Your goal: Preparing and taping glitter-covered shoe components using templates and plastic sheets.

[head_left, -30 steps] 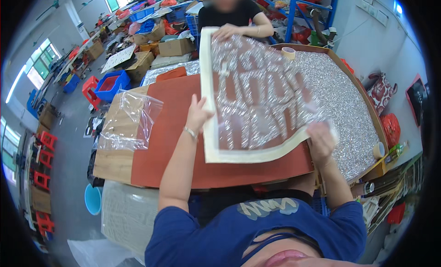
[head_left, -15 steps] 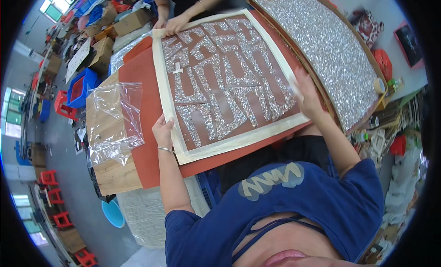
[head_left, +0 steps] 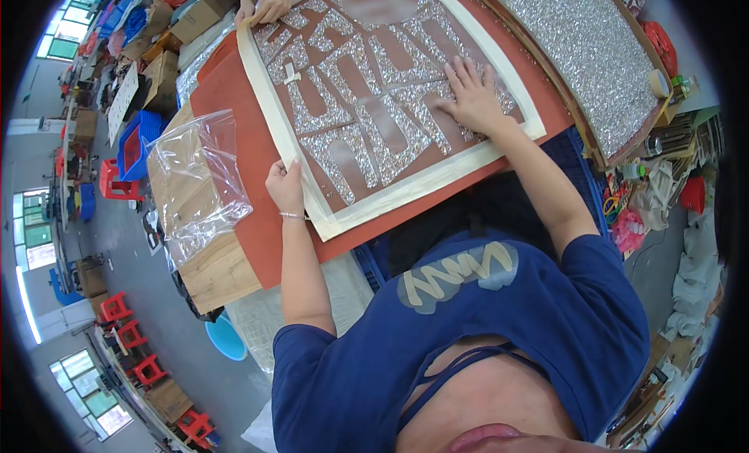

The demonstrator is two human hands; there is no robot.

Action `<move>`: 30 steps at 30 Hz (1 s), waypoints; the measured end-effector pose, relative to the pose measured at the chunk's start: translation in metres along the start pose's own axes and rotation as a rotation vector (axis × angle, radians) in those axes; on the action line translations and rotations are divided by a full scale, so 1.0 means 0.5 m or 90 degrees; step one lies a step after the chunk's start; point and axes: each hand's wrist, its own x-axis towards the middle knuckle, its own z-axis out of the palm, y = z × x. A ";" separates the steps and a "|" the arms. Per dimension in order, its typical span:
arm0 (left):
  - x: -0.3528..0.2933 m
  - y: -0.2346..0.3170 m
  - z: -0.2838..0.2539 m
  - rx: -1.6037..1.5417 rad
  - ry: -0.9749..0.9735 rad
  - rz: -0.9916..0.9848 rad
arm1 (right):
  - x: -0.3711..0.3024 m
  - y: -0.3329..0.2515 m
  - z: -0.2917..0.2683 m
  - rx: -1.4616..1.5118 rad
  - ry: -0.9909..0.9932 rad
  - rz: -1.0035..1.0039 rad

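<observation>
A clear film sheet with a cream tape border (head_left: pixel 367 211) lies over a pattern of glittering silver pieces (head_left: pixel 326 115) on a reddish-brown board (head_left: pixel 242 211). My left hand (head_left: pixel 285 189) is closed on the sheet's left border, near its near-left corner, thumb on top. Spread flat on the film, my right hand (head_left: pixel 473 100) presses over the pieces near the right side; its palm hides some of them. A small cross of cream tape (head_left: pixel 292 74) sits at the left of the pattern. At the far-left corner, another person's hands (head_left: pixel 268 2) hold the border.
Left of the board, a clear plastic bag (head_left: pixel 199 180) lies on a wooden board (head_left: pixel 222 274). To the right stands a large rimmed tray of silver glitter (head_left: pixel 581 59), with a tape roll (head_left: pixel 658 83) at its edge. A blue basin (head_left: pixel 226 337) is on the floor.
My right hand has gone from blurred motion at the right border to lying flat on the film. My left hand keeps its hold. The whole view has shifted a little.
</observation>
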 end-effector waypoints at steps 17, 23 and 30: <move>-0.179 0.023 -0.021 -0.103 0.048 -0.189 | -0.165 -0.474 -0.004 0.320 0.051 -0.663; -0.281 0.048 0.041 -0.205 0.062 -0.114 | -0.145 -0.453 -0.001 0.597 -0.244 -0.360; -0.282 0.002 0.084 0.181 0.146 0.072 | -0.147 -0.392 0.022 0.980 -0.436 -0.191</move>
